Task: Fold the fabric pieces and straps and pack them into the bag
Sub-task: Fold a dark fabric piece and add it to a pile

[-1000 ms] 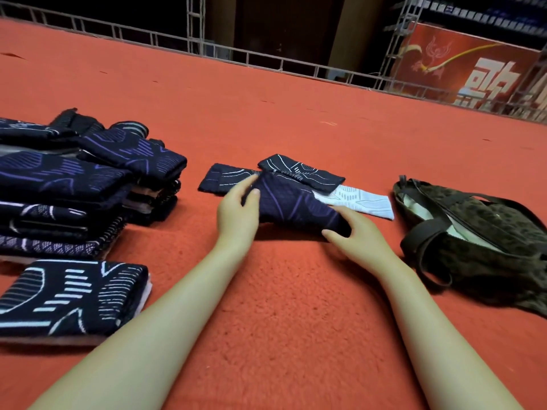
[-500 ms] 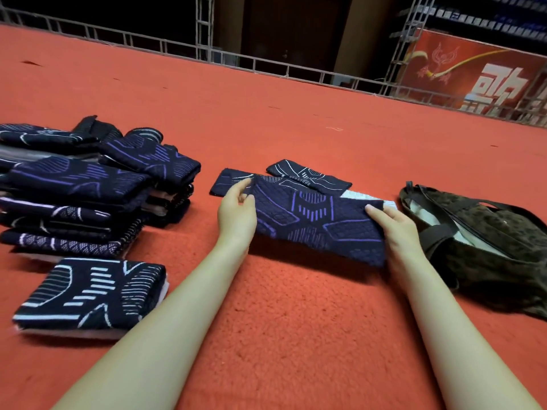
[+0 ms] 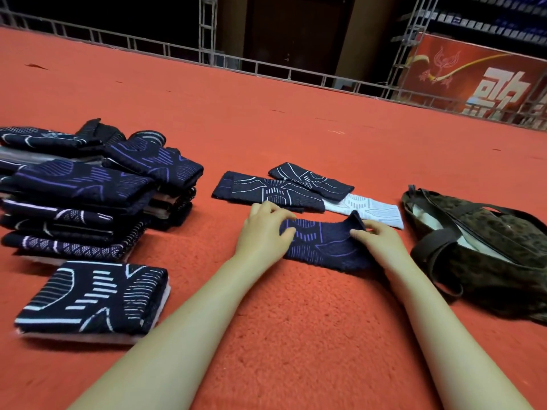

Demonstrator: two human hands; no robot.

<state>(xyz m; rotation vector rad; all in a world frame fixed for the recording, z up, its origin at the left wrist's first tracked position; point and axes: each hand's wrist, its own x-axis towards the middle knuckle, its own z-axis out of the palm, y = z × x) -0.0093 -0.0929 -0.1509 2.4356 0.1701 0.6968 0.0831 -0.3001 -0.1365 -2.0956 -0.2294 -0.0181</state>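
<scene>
A navy fabric piece with purple lines [image 3: 324, 245] lies on the red carpet between my hands. My left hand [image 3: 265, 232] pinches its left end. My right hand [image 3: 377, 239] grips its right end, whose corner is lifted and curled over. Just behind lie two navy straps with white lines [image 3: 266, 190] [image 3: 310, 177] and a white strap [image 3: 367, 210]. The dark olive patterned bag [image 3: 488, 250] lies open at the right, its pale lining showing.
A stack of folded navy fabric pieces [image 3: 83, 190] sits at the left. One folded navy piece with white lines [image 3: 94, 297] lies in front of it. A metal railing [image 3: 266, 66] and a red banner [image 3: 479, 78] bound the carpet far back.
The purple-lined piece moved off the straps toward me. My right hand swung in from the far right end and now lifts the corner, so the piece looks shorter.
</scene>
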